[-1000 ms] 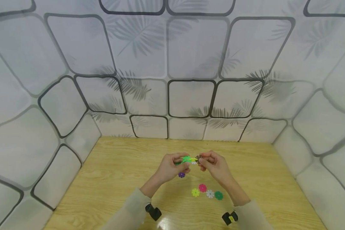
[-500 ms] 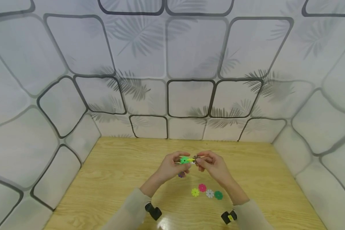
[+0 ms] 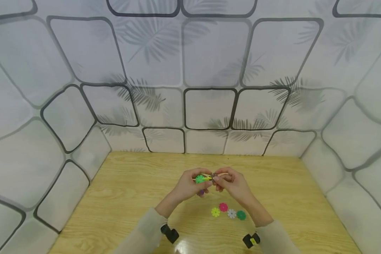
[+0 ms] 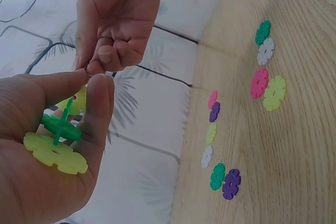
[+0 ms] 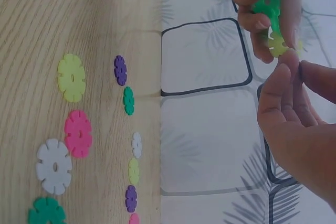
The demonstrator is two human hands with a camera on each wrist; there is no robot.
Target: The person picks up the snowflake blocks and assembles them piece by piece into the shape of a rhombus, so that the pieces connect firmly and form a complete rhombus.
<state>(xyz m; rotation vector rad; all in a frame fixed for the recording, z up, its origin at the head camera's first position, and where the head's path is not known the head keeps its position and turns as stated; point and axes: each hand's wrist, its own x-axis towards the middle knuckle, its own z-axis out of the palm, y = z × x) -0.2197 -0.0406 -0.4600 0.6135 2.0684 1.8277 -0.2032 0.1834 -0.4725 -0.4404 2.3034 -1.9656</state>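
My left hand (image 3: 186,184) holds a cluster of joined, notched plastic flower discs. A green disc (image 4: 62,128) slots into a pale yellow disc (image 4: 55,153) against the palm. Another yellow disc (image 5: 277,44) sits at the cluster's right end, by the fingertips. My right hand (image 3: 236,184) pinches a small brown disc (image 3: 213,179) between thumb and fingers, right at that end. The fingertips of both hands meet there. Fingers hide most of the brown disc, and I cannot tell whether it is slotted into the yellow one.
On the wooden table (image 3: 139,197) below lie a yellow disc (image 3: 215,212), a pink disc (image 3: 223,207), a white disc (image 3: 231,213) and a green disc (image 3: 241,215). Farther back runs a row of several more, including a purple disc (image 4: 231,184). A patterned wall (image 3: 209,109) stands behind.
The right hand has shifted slightly left with the brown disc, bringing both hands' fingertips together. The green disc has moved a little left and down within the left hand's grip.
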